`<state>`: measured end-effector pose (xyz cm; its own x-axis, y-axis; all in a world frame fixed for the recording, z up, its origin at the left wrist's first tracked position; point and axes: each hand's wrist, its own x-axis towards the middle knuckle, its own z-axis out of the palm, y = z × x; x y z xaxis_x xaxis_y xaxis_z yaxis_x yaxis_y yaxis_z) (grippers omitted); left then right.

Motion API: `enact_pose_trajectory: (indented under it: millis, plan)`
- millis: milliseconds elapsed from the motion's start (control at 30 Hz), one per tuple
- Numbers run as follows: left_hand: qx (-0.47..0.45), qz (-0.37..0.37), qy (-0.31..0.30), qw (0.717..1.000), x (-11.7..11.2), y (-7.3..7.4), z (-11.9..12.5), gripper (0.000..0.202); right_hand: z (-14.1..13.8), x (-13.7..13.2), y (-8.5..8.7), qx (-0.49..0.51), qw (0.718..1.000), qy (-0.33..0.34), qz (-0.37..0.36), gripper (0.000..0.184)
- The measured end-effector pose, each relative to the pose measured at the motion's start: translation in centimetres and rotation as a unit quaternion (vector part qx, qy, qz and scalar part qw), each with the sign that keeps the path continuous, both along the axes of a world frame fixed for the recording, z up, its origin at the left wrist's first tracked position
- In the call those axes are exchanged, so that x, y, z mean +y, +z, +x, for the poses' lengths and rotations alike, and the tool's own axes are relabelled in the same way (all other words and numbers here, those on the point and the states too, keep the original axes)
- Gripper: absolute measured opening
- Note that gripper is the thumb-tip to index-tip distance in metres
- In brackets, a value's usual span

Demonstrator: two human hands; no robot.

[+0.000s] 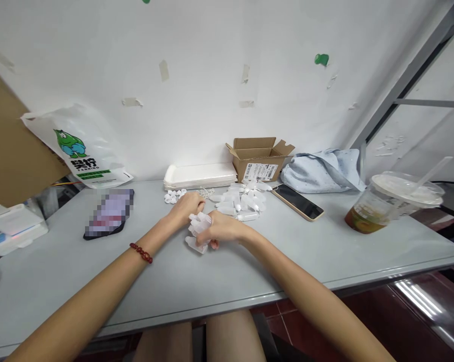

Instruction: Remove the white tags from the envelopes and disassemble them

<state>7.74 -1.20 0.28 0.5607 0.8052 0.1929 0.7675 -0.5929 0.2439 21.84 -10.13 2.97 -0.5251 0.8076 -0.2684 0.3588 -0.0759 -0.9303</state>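
My right hand (222,230) is closed around a bunch of small clear plastic bottles (197,227), their ends sticking out to the left. My left hand (188,205), with a red bead bracelet on its wrist, is curled shut just above them; what its fingers pinch is too small to name. Behind the hands lies a loose pile of several more small bottles (242,201). A few small white caps (173,195) sit to the left of that pile.
On the grey table (227,281): a stack of white trays (200,176), an open cardboard box (260,158), a phone (297,201), blue cloth (321,171), a lidded drink cup with straw (393,201), a printed plastic bag (81,148), a dark blurred item (109,213).
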Motion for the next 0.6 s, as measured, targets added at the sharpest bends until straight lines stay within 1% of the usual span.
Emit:
enact_pose_trajectory:
  millis: [167, 300, 367, 500, 600]
  plan:
    - [0.029, 0.022, 0.013, 0.999, -0.3, -0.3, -0.1, 0.024, 0.0, 0.0, 0.0, -0.011, 1.000, 0.005, -0.004, 0.016]
    - [0.110, 0.064, 0.026, 0.991, -0.8, -0.3, 0.0, 0.028, 0.0, 0.0, -0.1, -0.012, 1.000, 0.010, 0.009, 0.014]
    - [0.133, 0.079, 0.032, 0.987, -1.1, -0.3, 0.0, 0.029, 0.1, 0.0, 0.0, -0.013, 1.000, 0.009, 0.006, 0.015]
    - [0.114, 0.084, 0.037, 0.989, -1.5, -0.4, 0.0, 0.028, 0.2, 0.1, 0.1, -0.021, 1.000, 0.004, 0.008, 0.015]
    - [0.078, 0.073, 0.023, 0.994, -1.9, -0.5, -0.3, 0.022, 0.7, 0.6, 0.4, -0.002, 1.000, -0.014, 0.022, 0.014]
